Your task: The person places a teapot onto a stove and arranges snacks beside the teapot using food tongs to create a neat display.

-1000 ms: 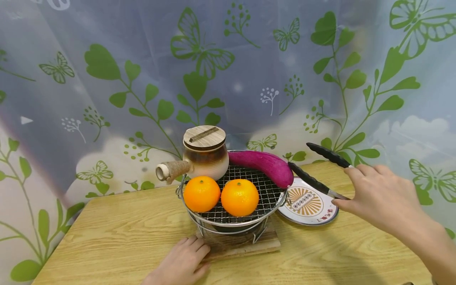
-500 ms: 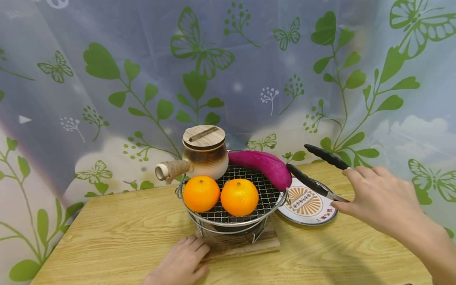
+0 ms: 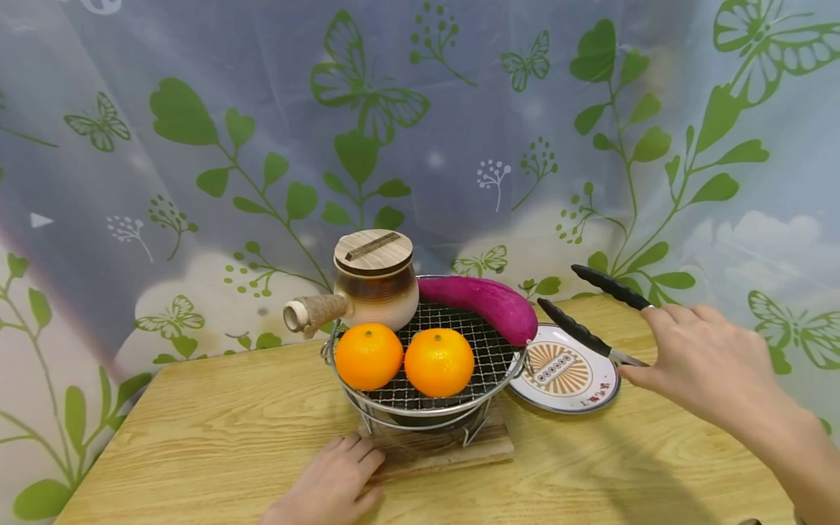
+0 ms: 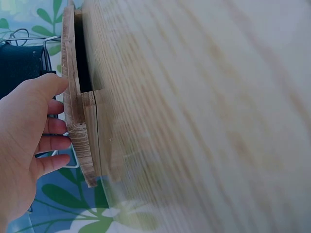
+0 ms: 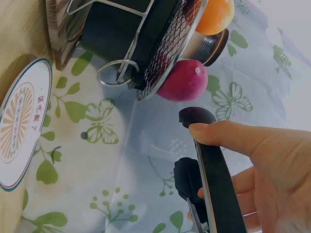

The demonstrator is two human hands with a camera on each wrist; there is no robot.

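My right hand point(image 3: 712, 357) grips a pair of tongs point(image 5: 216, 179) with black tips, which stand spread apart with nothing between them. The nearer tip is a short way right of a purple eggplant point(image 3: 488, 302) lying on the round wire grill point(image 3: 492, 364). Two oranges point(image 3: 369, 357) sit at the grill's front, and a clay pot point(image 3: 380, 302) with a wooden lid stands behind them. My left hand point(image 4: 24, 131) rests at the left front corner of the wooden board point(image 3: 453, 456) under the grill, its fingers touching the board.
A white plate point(image 3: 590, 383) with an orange ray pattern lies on the wooden table point(image 3: 230, 423), right of the grill. The pot's rope-wrapped handle point(image 3: 318, 312) juts left past the grill's rim. Behind the table hangs a curtain point(image 3: 446, 131) with leaves and butterflies.
The tongs first dip slightly left to the eggplant's end, then shift back right, so a small gap shows now. My left hand, the oranges and the pot stay as they were.
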